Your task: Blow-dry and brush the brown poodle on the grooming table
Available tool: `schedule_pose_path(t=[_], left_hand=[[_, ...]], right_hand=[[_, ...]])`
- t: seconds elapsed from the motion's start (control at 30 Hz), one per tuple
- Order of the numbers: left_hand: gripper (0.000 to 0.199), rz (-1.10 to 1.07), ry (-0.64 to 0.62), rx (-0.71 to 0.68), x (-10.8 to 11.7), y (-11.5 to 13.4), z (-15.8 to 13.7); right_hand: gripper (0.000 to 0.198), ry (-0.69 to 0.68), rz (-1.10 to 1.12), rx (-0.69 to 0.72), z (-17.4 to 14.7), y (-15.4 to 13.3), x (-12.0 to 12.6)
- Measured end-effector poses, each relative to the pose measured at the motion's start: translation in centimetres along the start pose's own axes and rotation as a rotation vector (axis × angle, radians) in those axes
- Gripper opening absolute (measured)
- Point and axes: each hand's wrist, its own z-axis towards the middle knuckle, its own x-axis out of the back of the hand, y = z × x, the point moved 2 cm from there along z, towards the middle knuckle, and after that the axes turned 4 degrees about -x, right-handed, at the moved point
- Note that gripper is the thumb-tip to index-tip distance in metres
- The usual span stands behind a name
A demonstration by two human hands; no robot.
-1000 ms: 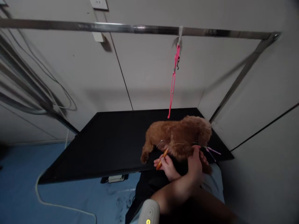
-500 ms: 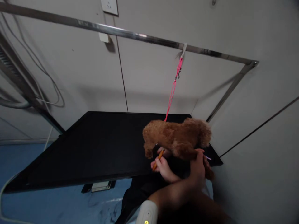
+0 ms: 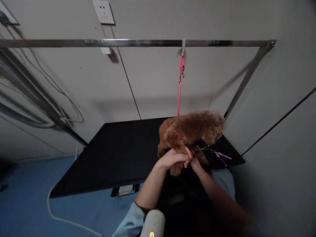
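A brown curly-coated dog (image 3: 190, 130) stands on the black grooming table (image 3: 123, 154), its head to the right. My left hand (image 3: 176, 158) is closed round one of its legs, with the furry paw hanging below my fingers. Close by on the right, my right hand (image 3: 194, 162) is closed beneath the dog's body, partly hidden. It holds a blurred, flat-headed brush (image 3: 203, 156), brownish with a thin metallic edge. Scissors with purple handles (image 3: 223, 157) lie on the table to the right of that hand.
A metal bar (image 3: 148, 43) spans above the table. From it a pink loop lead (image 3: 179, 87) hangs down behind the dog. A ribbed hose (image 3: 22, 77) and cables are on the left. A wall (image 3: 278, 138) stands close on the right.
My crossed arms have uncrossed. My left hand has moved left from one leg to another, and my right hand has moved right with its orange-handled tool. The scissors now show more fully.
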Motion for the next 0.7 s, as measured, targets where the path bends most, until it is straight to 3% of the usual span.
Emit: schedule_pose_path(t=[0.1,0.2,0.33,0.43,0.53,0.6,0.63,0.7], left_hand=[[0.012,0.046,0.096,-0.060,2.1,1.3,-1.3],[0.009,0.083,0.282,-0.108,3.7,1.1,-2.0],[0.012,-0.147,0.383,0.152,3.4,-0.9,-1.5],[0.003,-0.396,0.446,0.124,2.2,0.6,-1.2],[0.004,-0.561,0.436,-0.022,0.8,5.3,-0.9],[0.005,-0.570,0.418,-0.055,-0.2,8.5,-0.6],[0.004,-0.552,0.413,-0.059,-0.7,9.8,-0.4],[0.006,-0.505,0.392,-0.060,-1.8,11.7,0.0]], right_hand=[[0.063,-0.037,0.169,-0.001,1.6,-2.6,-0.5],[0.063,-0.110,0.351,0.043,-0.2,-6.3,0.5],[0.060,-0.414,0.583,0.186,-6.1,-10.2,1.0],[0.059,-0.639,0.573,0.241,-10.2,-9.8,-1.2],[0.052,-0.776,0.400,0.042,-11.7,-6.9,-4.7],[0.035,-0.636,0.265,-0.056,-10.3,-5.9,-5.9],[0.027,-0.536,0.224,-0.039,-8.9,-6.1,-6.0],[0.018,-0.314,0.217,0.122,-5.5,-8.0,-5.1]])
